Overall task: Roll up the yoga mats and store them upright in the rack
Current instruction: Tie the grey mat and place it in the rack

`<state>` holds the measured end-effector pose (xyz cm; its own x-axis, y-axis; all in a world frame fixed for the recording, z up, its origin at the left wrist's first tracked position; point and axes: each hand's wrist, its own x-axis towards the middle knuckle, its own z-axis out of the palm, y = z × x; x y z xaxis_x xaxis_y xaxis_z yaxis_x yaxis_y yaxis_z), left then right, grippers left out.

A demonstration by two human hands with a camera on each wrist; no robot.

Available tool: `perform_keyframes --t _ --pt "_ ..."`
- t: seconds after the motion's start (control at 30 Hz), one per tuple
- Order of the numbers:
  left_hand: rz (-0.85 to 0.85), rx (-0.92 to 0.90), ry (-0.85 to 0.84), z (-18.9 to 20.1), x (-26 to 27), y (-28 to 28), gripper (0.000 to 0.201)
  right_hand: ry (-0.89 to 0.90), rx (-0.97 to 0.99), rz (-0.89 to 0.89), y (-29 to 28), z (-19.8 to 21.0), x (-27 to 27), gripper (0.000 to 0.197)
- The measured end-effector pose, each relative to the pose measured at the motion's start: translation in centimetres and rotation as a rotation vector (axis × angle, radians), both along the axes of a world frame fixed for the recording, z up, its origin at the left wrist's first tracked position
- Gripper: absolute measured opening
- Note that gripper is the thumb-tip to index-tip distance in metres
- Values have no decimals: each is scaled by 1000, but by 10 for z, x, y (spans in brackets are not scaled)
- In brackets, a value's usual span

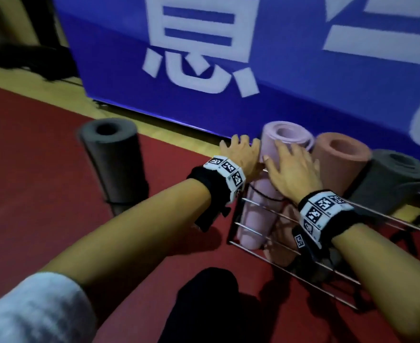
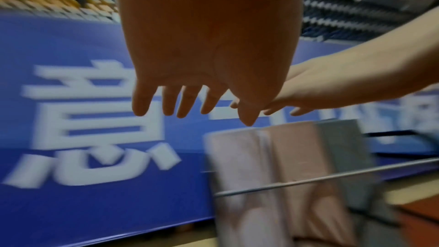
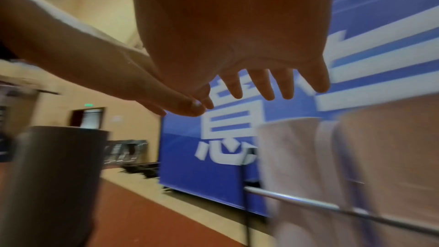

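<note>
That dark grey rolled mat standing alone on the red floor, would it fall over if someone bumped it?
Probably. The grey mat stands tall on one narrow end with nothing bracing it, outside the rack. It looks like soft foam, so likely light; once down, its round shape would probably roll.

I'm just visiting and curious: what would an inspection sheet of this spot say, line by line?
Surface: red floor with a tan strip along the banner.
Job's things: lilac mat, salmon mat and grey mat, rolled, upright in the wire rack; dark rolled mat upright on the floor, outside the rack.
Clutter: nothing seen.
Grippers: left hand and right hand, fingers spread, by the lilac mat; contact unclear.
Cables: thin black strap around the lilac mat.
Surroundings: blue banner with white characters.
</note>
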<state>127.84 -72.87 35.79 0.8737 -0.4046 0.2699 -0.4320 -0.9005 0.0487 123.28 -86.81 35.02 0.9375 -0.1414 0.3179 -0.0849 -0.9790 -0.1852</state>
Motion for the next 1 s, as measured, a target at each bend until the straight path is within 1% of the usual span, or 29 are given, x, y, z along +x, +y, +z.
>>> perform_keyframes --t 0.1,0.2,0.33,0.4,0.47,0.53,0.6,0.67,0.77,0.83,0.93,1.0 --pt "136 18 10 7 8 79 60 19 2 115 70 5 22 60" --pt "273 37 0 12 9 155 58 64 26 235 139 8 37 60" --pt "437 38 -41 11 8 234 62 156 56 378 208 6 55 60" --pt "528 23 -11 9 6 265 68 185 73 450 236 3 62 62" --pt "604 4 61 3 4 290 74 205 85 510 261 -1 68 67" --pt "643 -47 142 -3 3 306 76 214 102 548 279 -6 71 71" --pt "637 -135 188 -8 2 316 75 236 110 557 291 -12 73 72" --pt "575 -234 215 -11 5 323 76 259 120 553 297 -17 73 72" --pt "472 -381 314 -10 7 324 84 240 159 557 301 -20 74 70" --pt "456 -411 341 -10 9 319 85 238 179 551 303 -21 75 70" --pt "458 -408 285 -16 9 307 70 233 186 545 302 -23 74 71" --pt "471 -450 244 -20 10 301 59 236 188 544 301 -23 71 73"
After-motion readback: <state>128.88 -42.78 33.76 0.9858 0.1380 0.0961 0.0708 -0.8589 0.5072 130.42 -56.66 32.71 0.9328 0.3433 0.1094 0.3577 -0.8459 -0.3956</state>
